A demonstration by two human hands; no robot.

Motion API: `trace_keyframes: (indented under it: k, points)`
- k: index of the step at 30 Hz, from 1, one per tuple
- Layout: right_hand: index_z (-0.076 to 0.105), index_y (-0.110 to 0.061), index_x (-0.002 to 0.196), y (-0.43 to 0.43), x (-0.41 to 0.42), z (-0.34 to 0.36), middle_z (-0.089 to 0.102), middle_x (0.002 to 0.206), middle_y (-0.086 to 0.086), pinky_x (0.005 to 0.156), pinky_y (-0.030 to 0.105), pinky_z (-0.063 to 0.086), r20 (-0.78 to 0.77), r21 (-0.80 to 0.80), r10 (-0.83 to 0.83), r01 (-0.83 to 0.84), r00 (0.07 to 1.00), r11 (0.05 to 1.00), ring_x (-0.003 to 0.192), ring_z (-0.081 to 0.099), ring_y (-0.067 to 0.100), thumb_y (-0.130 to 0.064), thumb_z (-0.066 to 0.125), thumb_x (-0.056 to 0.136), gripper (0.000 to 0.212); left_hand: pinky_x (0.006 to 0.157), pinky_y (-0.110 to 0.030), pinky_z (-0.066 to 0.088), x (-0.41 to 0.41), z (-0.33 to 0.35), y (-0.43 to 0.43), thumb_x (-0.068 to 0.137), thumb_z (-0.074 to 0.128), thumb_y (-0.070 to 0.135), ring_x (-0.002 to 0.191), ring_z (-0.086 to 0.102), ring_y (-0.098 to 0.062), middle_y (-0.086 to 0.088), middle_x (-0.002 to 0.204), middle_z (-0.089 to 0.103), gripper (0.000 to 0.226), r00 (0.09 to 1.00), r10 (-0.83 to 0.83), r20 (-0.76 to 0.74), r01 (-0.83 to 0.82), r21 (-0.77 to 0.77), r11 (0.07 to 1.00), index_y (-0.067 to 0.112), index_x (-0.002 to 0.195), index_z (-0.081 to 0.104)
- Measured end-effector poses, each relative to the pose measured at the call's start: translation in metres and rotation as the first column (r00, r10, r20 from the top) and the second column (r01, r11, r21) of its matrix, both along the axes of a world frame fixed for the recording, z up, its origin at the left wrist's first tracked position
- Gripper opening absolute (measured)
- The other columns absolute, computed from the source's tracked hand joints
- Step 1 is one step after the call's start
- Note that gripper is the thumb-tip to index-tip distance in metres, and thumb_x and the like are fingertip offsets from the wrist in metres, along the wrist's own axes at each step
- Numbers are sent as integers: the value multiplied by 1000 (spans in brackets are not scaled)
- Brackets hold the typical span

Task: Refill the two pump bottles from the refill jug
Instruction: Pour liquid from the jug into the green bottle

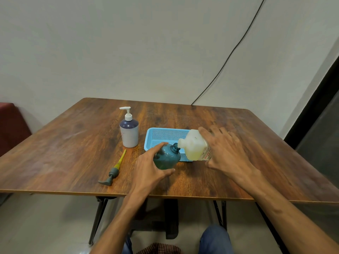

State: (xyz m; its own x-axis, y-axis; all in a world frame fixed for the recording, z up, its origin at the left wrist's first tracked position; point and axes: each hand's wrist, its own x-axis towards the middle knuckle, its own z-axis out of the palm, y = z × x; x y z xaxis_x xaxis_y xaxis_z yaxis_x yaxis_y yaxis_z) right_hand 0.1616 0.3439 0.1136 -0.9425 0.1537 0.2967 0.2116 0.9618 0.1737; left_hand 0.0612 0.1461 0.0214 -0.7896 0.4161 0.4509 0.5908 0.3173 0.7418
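From the head camera, the left hand (154, 166) is wrapping its fingers around the teal pump bottle (166, 156), tilted just in front of the blue basket (161, 137), while the right hand (226, 152) is gripping the refill jug (195, 145), tipped so its mouth is meeting the bottle's open neck. The removed pump head (113, 172) is lying left of the basket, nearer the table (73, 143) edge, and the white pump bottle (129, 130) is standing capped just left of the basket. This looks like the first pour; next the person will likely need to right the jug and screw that pump back on.
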Motion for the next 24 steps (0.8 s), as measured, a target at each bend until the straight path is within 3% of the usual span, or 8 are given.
trace_keyframes:
  k: [10,17,24]
  points:
    - [28,-26,149,0,1,-1,46,140,5,105,47,42,-7,15,-12,12,1000,1000,125,47,27,-43,86,67,102,98,-32,53,0,-1,0,63,93,29,112,56,-8,2,128,61,88,1000,16,4,-16,-10,1000,29,140,50]
    - [30,-26,147,0,1,-1,48,137,5,103,48,44,-5,14,-19,19,1000,1000,124,48,28,-41,87,64,102,98,-41,54,2,-2,1,63,93,30,114,58,-14,3,127,61,87,1000,18,3,-18,-7,1000,40,135,45]
    - [30,-27,146,1,1,-3,49,134,4,102,48,45,-26,27,-15,16,1000,1000,121,50,27,-41,87,64,101,98,-38,54,0,-2,1,62,93,30,112,57,-9,15,119,54,88,1000,12,-3,-12,-7,1000,33,139,49]
